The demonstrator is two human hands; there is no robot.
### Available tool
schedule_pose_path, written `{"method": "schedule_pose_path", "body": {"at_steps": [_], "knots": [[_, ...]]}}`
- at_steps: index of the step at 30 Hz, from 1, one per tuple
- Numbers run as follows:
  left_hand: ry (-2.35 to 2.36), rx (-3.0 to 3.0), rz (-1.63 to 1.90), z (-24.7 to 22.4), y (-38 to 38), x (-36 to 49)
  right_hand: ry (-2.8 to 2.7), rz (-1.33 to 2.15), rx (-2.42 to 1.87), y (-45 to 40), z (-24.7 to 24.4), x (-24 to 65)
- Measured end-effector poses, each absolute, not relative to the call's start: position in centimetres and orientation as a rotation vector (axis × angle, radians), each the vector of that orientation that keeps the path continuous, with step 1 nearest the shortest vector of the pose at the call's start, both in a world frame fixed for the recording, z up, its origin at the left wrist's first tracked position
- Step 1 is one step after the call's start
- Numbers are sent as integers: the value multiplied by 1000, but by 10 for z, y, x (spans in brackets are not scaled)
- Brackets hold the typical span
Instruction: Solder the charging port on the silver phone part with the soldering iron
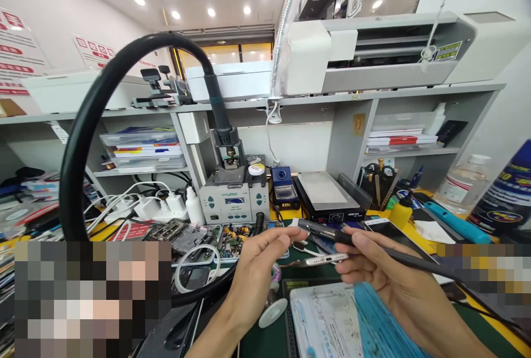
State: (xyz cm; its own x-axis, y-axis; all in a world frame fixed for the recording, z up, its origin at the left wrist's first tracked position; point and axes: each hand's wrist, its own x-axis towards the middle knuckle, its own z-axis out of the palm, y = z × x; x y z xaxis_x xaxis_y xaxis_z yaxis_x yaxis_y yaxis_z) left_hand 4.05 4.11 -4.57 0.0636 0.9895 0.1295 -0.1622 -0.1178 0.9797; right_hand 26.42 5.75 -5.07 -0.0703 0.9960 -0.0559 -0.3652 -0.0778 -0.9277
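Right of centre, low in frame, I see the right hand [384, 269], thumb and fingers clamped on a long black tool [326, 231], slim, slanting, tip pointing left. Left hand [255, 261], lower centre: thumb and index close together by that tip; can't tell if they grip it. White-edged phone [326, 260] just below, port visible.

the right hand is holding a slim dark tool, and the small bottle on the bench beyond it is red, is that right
Not quite: the small bottle is yellow, not red, as the head view shows. The right hand is indeed holding a slim dark tool, and the bottle does stand on the bench beyond it.
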Motion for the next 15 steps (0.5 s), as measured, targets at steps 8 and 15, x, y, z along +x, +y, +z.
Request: {"method": "schedule_pose_path", "body": {"at_steps": [8, 15], "knots": [[1051, 1260, 1415, -41, 43, 38, -896, 1449, -928, 56, -49, 263], [1057, 1364, 1475, -37, 52, 23, -914, 1451, -906, 52, -48, 261]]}}
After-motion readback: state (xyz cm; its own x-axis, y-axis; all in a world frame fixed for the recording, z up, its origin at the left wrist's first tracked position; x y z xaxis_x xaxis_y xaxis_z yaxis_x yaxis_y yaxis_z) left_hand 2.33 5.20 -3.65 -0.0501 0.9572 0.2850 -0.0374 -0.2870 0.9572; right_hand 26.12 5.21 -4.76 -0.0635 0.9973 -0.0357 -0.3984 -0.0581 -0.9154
